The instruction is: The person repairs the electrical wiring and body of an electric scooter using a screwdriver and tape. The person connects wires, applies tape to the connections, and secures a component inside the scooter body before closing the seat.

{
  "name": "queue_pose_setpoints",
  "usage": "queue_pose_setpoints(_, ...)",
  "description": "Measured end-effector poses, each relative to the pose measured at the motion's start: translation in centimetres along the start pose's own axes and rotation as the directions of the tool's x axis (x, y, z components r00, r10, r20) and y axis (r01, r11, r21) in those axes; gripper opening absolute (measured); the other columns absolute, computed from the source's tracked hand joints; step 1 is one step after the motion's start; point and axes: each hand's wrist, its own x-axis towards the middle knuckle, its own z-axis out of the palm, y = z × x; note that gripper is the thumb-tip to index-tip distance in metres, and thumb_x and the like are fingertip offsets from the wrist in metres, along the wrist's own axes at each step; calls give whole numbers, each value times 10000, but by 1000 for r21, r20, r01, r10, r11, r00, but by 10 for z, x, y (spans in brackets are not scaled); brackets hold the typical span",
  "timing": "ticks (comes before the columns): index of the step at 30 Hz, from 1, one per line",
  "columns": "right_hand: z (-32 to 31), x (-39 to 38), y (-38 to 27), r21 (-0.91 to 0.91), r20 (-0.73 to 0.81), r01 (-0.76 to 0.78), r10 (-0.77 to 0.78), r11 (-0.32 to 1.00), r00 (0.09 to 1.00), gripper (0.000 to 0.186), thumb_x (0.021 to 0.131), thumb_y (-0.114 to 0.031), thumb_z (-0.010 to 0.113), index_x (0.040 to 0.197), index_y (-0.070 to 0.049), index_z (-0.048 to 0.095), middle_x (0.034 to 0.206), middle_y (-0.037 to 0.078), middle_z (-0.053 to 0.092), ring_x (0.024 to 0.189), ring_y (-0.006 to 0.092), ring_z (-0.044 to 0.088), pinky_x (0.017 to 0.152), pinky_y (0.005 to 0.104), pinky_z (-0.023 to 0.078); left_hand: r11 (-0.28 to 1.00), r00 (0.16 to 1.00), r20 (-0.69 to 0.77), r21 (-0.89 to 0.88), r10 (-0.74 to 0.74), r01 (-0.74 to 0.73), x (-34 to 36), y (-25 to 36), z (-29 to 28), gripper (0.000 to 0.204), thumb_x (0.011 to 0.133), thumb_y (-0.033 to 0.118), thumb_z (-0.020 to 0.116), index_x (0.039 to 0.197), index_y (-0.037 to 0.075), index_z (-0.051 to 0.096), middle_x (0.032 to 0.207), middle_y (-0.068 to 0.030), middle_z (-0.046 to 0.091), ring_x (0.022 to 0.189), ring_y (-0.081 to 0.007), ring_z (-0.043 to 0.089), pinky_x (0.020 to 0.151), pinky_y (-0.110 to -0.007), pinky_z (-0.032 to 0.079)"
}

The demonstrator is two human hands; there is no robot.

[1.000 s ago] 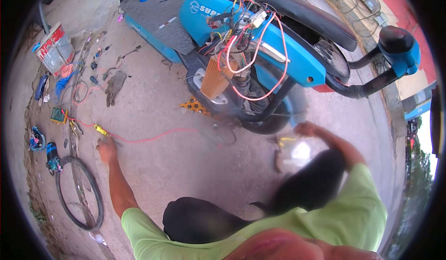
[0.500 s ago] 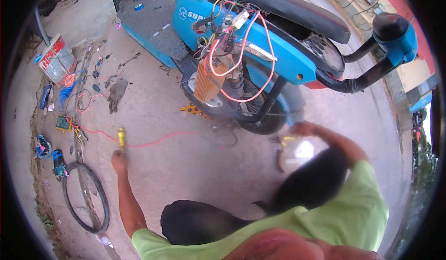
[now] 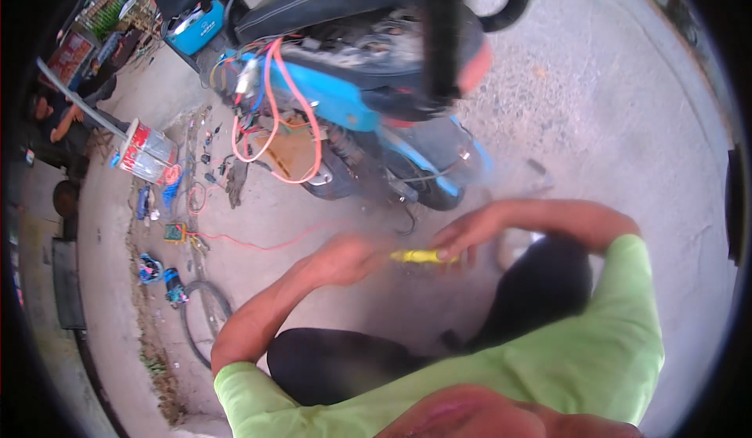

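Note:
A tool with a bright yellow handle [image 3: 419, 256], shaped like a screwdriver, lies level between my two hands in front of my knees. My left hand [image 3: 345, 259] is closed at its narrow left end; motion blur hides the fingertips and the shaft. My right hand [image 3: 470, 233] has its fingers round the right end of the handle. Beyond them stands a blue electric scooter [image 3: 325, 90] with its side opened. Loops of pink-red cable [image 3: 317, 140] and a tangle of thin wires hang out beside a flat tan metal box [image 3: 286, 155].
Left on the concrete lie a multimeter-like green and yellow box [image 3: 175, 233] with a red lead, a dark glove [image 3: 236, 183], a black tyre [image 3: 188, 320] and a blue-black bottle-shaped item [image 3: 174, 285]. A red-white bucket [image 3: 149, 155] stands farther off. Another person [image 3: 59, 121] sits at far left.
My left hand has swung inward from the left with the yellow-handled tool, which has turned from upright to level. My right hand has come in to its handle. The view has turned rightward.

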Motion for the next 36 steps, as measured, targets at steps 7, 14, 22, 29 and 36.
queue_pose_setpoints(7, -21, -71, 56, -207, -262, 186, -237, 960, 936, 413, 988, -459, 662, 1129, -71, 656, 850, -14, 615, 753, 97, 576, 675, 280, 483, 977, 999, -52, 212, 7, 4, 57, 89, -56, 306, 898, 72, 698, 1203, 75, 708, 1074, -137, 695, 1011, -346, 665, 879, -441, 545)
queue_pose_setpoints(14, -35, -164, 129, 112, -556, 493, -357, 863, 751, 587, 891, -573, 709, 1101, -26, 689, 745, -12, 559, 640, 82, 510, 572, 244, 393, 908, 256, -967, 106, -2, 406, -26, 158, -176, 264, 1000, 152, 609, 1146, -63, 657, 1005, -151, 716, 892, -214, 684, 806, -320, 538)
queue_pose_setpoints(22, -68, -146, 46, -3, -771, 794, -507, 608, 385, 598, 1000, -572, 544, 1073, 5, 681, 663, -10, 513, 543, 69, 413, 506, 251, 298, 822, 655, -728, 490, 202, 291, 179, 175, -217, 677, 824, 432, 816, 1349, 45, 633, 1225, -171, 712, 1138, -304, 695, 1047, -420, 499)
queue_pose_setpoints(29, -85, -130, -12, -193, -702, 745, -621, 638, 350, 561, 1055, -509, 468, 1071, 13, 675, 655, -14, 500, 546, 75, 406, 526, 268, 324, 728, 388, -881, 452, 272, 516, 184, 179, -200, 625, 812, 441, 827, 1280, 48, 694, 1108, -142, 747, 992, -232, 720, 910, -368, 560)
queue_pose_setpoints(36, -111, -119, -52, -353, -641, 724, -717, 593, 274, 628, 1012, -581, 519, 1067, 21, 688, 631, -19, 486, 554, 77, 441, 534, 263, 358, 892, 115, -906, 421, 407, 161, 187, 163, -210, 577, 853, 401, 833, 1247, 0, 704, 1109, -118, 750, 966, -200, 708, 903, -343, 554)
